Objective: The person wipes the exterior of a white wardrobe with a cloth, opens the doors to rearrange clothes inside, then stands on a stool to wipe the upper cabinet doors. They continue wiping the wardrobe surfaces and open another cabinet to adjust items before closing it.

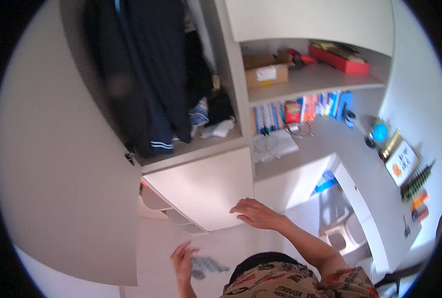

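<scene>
My right hand (257, 214) hovers over the pale lower cabinet door (210, 186), its fingers loosely bent and nothing held. Whether it touches the door cannot be told. Lower and to the left, my left hand (183, 257) is raised above the floor, empty and slightly blurred, with fingers apart. Beneath it on the floor lies a patterned grey-green cloth-like item (208, 265). Ahead is an open wardrobe compartment, where dark garments (150, 74) hang down to its bottom board. A white cloth (219, 129) and a blue denim-like piece (199, 113) lie beside them.
A tall wardrobe door (68, 167) stands swung out on the left. Pale rounded drawer-like fronts (156, 199) show left of the lower door. At right, a desk (370, 193) carries a globe (379, 132) and scissors (407, 231); a stool (342, 236) is underneath. Books (269, 115) and a cardboard box (267, 74) fill shelves.
</scene>
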Tool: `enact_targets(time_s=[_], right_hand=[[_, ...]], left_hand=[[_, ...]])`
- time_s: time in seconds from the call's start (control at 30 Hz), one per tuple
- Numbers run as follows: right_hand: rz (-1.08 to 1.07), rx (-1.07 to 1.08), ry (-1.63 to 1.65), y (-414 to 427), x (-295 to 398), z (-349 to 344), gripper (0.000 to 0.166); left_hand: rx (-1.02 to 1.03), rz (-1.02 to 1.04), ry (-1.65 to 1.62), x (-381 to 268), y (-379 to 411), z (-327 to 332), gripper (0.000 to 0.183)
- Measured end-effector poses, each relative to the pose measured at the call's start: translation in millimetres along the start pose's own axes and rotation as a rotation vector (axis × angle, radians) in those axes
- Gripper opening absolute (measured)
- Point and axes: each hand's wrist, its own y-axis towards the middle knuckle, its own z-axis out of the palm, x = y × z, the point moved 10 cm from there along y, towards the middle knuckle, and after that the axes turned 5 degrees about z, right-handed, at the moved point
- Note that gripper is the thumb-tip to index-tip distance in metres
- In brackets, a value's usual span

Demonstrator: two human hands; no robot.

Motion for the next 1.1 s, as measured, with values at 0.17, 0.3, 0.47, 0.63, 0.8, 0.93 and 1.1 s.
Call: enact_targets(time_s=[0.17, 0.3, 0.47, 0.63, 0.8, 0.93, 1.1], right_hand=[[0.084, 0.226, 0.08, -27.4, -5.7, 76.0, 0.022], [0.047, 0.378, 0.187, -19.2, 21.8, 109.2, 0.024], [-0.034, 0.287, 0.12, 9.6, 49.9, 130.2, 0.026], [0.013, 0.39, 0.14, -4.5, 60.3, 139.0, 0.028], [-0.023, 0.262, 0.278, -0.6, 84.2, 102.7, 0.024], [-0.042, 0.2, 0.208, 7.6, 95.3, 75.6, 0.026], [-0.027, 0.354, 0.199, -4.6, 96.4, 94.9, 0.036]], left_hand=[[-0.361, -0.076, 0.189, 54.3, -111.1, -202.5, 0.035], [-0.746, 0.072, 0.052, 35.6, -137.8, -382.5, 0.059], [-0.661, 0.408, 0.076, -136.7, -109.2, -263.4, 0.072], [-0.55, 0.439, 0.133, -135.7, -91.8, -252.8, 0.073], [-0.625, 0.39, 0.117, -130.6, -98.4, -272.4, 0.071], [-0.436, 0.535, 0.295, -125.4, -70.1, -282.3, 0.064], [-0.42, 0.273, 0.375, -123.3, -80.1, -262.0, 0.043]])
